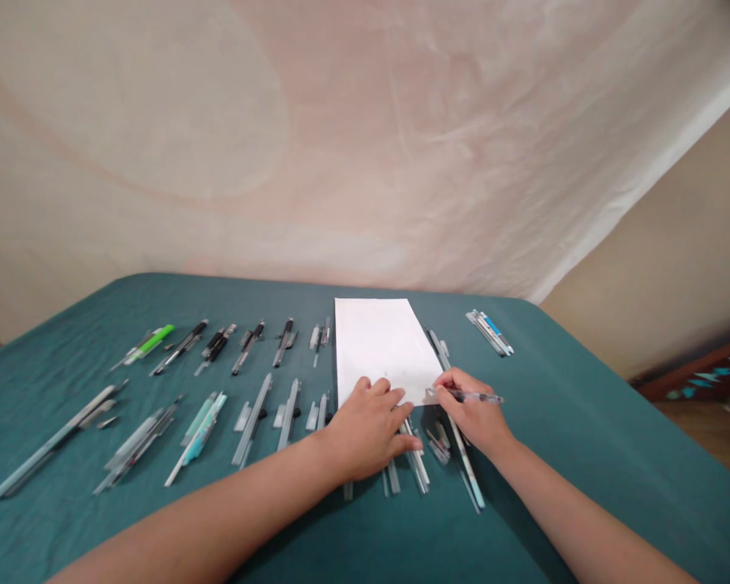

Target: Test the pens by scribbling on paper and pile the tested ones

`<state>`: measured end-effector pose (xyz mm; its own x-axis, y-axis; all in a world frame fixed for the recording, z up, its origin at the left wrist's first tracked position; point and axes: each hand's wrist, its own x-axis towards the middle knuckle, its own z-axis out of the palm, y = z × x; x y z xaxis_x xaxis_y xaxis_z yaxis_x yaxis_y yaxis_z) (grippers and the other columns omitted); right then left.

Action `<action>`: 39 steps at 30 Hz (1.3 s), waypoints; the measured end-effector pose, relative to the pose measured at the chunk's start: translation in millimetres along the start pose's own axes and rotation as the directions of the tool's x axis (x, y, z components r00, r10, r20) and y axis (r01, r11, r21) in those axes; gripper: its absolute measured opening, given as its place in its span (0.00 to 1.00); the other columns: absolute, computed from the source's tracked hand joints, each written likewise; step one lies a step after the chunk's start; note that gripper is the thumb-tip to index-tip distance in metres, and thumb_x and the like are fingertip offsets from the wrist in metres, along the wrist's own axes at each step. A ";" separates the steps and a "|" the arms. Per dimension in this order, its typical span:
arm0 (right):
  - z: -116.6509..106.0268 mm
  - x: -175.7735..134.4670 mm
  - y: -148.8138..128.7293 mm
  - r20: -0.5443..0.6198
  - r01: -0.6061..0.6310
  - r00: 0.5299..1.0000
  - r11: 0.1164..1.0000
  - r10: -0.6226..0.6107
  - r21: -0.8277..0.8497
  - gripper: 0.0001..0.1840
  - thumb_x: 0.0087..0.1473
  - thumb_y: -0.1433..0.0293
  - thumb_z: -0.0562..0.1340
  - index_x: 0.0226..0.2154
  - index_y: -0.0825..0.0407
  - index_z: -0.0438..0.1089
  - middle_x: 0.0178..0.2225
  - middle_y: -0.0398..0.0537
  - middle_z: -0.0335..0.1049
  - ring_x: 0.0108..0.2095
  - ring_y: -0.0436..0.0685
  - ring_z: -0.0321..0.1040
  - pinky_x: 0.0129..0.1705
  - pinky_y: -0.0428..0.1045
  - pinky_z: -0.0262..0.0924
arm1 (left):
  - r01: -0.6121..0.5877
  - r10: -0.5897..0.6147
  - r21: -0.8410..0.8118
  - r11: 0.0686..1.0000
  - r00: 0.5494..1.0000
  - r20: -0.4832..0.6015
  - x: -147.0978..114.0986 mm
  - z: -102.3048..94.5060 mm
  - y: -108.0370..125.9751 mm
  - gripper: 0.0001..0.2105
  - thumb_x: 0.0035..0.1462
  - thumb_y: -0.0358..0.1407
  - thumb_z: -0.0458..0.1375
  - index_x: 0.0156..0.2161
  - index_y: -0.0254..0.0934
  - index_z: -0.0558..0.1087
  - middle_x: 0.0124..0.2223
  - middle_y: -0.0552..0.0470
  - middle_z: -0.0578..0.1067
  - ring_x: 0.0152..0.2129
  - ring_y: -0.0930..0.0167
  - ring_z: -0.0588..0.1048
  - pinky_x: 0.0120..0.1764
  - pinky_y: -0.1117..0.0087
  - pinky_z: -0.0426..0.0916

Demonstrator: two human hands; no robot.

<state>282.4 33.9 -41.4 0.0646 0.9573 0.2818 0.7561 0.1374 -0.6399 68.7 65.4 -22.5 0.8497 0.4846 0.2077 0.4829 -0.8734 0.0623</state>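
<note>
My left hand (371,426) rests with its fingers spread on the lower edge of a white sheet of paper (386,337). My right hand (471,410) is closed round a clear pen (478,397). The pen lies nearly level, its left end at the paper's lower right corner; whether it touches the sheet I cannot tell. Below the paper, several pen parts (417,462) stick out beside my left hand. A long pale pen barrel (471,470) lies under my right hand, partly hidden by it.
On the green tablecloth (316,535), disassembled pens lie in two rows to the left, among them a bright green one (152,345), black ones (219,345) and a long pale one (54,442). Several slim refills (490,332) lie at the back right. A pale cloth (341,146) hangs behind.
</note>
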 end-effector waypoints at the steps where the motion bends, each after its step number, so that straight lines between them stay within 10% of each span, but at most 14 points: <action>1: -0.1 0.0 0.3 -0.004 -0.001 1.000 1.000 0.001 0.000 0.06 0.52 0.70 0.55 0.28 0.52 0.67 0.25 0.41 0.68 0.27 0.51 0.65 0.32 0.45 0.56 | 0.001 -0.001 0.000 1.000 1.000 -0.001 -0.1 0.2 0.0 0.25 0.58 0.54 0.43 0.50 0.40 0.67 0.45 0.46 0.71 0.42 0.62 0.65 0.42 0.61 0.54; 12: 1.7 0.9 0.5 -0.037 0.018 0.999 0.999 -0.017 0.038 0.07 0.55 0.67 0.55 0.33 0.52 0.67 0.30 0.45 0.69 0.31 0.53 0.66 0.36 0.47 0.58 | 0.008 -0.008 -0.033 0.999 1.000 0.002 0.0 0.9 0.2 0.24 0.58 0.52 0.46 0.51 0.39 0.67 0.45 0.44 0.72 0.43 0.61 0.65 0.44 0.60 0.55; 17: -9.2 -1.5 -6.9 -0.104 0.115 0.989 0.991 -0.108 0.063 0.12 0.57 0.62 0.54 0.38 0.52 0.67 0.35 0.49 0.68 0.36 0.55 0.65 0.40 0.48 0.57 | 0.018 -0.052 -0.337 0.941 0.994 -0.094 -0.6 -11.0 0.1 0.18 0.60 0.45 0.48 0.52 0.38 0.66 0.50 0.44 0.70 0.47 0.61 0.64 0.48 0.58 0.55; 20: -19.4 -10.9 -26.5 0.043 0.077 0.996 0.987 -0.083 0.140 0.15 0.59 0.59 0.52 0.32 0.52 0.65 0.27 0.43 0.64 0.28 0.52 0.61 0.33 0.46 0.55 | 0.054 -0.241 -0.734 0.677 0.959 -0.151 2.7 -27.2 3.9 0.18 0.60 0.43 0.50 0.53 0.40 0.64 0.52 0.45 0.69 0.47 0.64 0.65 0.49 0.60 0.57; 26: -11.4 -31.5 -61.1 0.456 -0.123 0.885 0.902 -0.089 0.415 0.21 0.57 0.54 0.53 0.23 0.53 0.59 0.20 0.38 0.50 0.21 0.47 0.48 0.23 0.43 0.46 | 0.103 -0.203 -0.935 -0.340 0.963 0.180 11.3 -42.4 13.8 0.16 0.61 0.43 0.48 0.45 0.33 0.69 0.39 0.45 0.73 0.37 0.69 0.71 0.43 0.67 0.64; 31: 6.5 -36.1 -61.8 0.533 -0.272 0.843 0.800 -0.070 0.535 0.20 0.56 0.53 0.54 0.27 0.54 0.62 0.21 0.38 0.54 0.20 0.46 0.54 0.23 0.42 0.51 | 0.044 -0.241 -0.759 -0.650 0.935 0.260 11.4 -29.4 14.6 0.08 0.59 0.37 0.52 0.36 0.33 0.66 0.29 0.52 0.67 0.27 0.74 0.70 0.34 0.71 0.65; 39: 11.5 -36.9 -66.5 0.606 -0.337 0.788 0.748 -0.108 0.571 0.22 0.56 0.53 0.54 0.31 0.56 0.69 0.20 0.39 0.60 0.20 0.46 0.56 0.23 0.42 0.52 | 0.046 -0.138 -0.526 -0.849 0.942 0.305 12.1 -29.9 5.0 0.16 0.62 0.44 0.45 0.28 0.35 0.60 0.21 0.59 0.56 0.14 0.79 0.55 0.21 0.77 0.59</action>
<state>222.3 -7.6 -17.5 -0.4256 0.8937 -0.1419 0.1719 -0.0741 -0.9823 75.1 65.4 9.5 0.7985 0.5917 -0.1111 -0.4823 0.7391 0.4702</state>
